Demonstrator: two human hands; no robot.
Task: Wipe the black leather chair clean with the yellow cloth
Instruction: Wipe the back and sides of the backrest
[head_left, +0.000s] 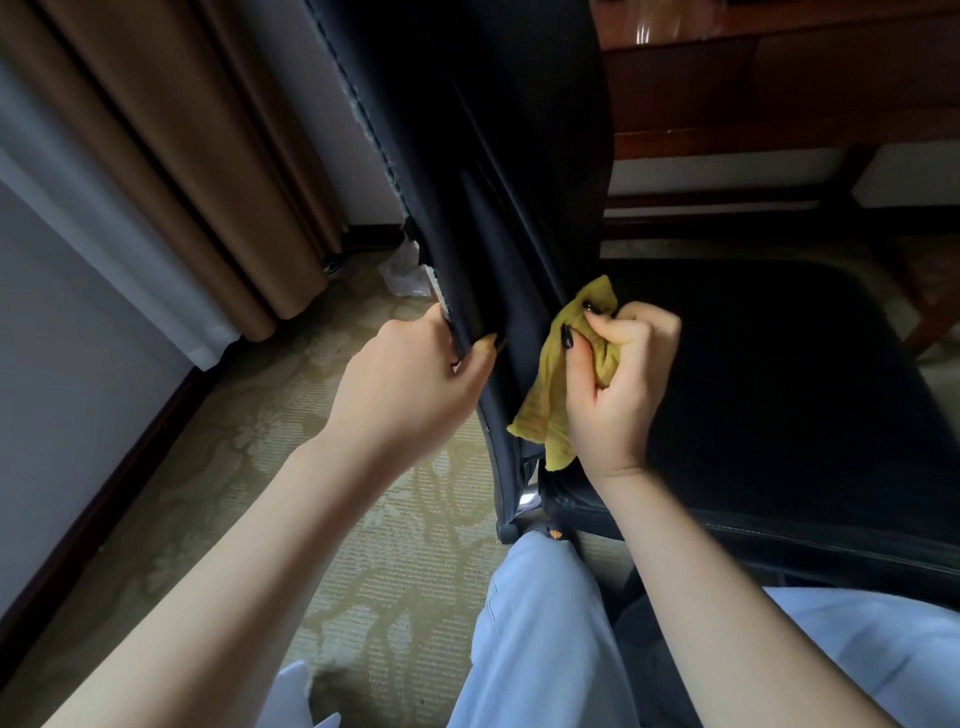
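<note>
Leverage is why your left hand (410, 374) clamps the near edge of the backrest (493, 156) of the black leather chair: the thumb lies on the side that faces the seat (779, 389) and the fingers curl round the other side. That hold looks meant to brace the backrest so it does not swing away when you press on it. Your right hand (618, 384) is clenched round the yellow cloth (545, 410), bunched into a wad in the palm so the fingers can bear down through it, while a loose tail hangs below the fist. The cloth's upper corner touches the backrest low down, just beside the joint with the seat. Both hands sit at the backrest's lower end, the left on its edge and the right with the cloth against its face, near each other but apart. My guess is that you are working the lower backrest, with the seat not yet tackled.
</note>
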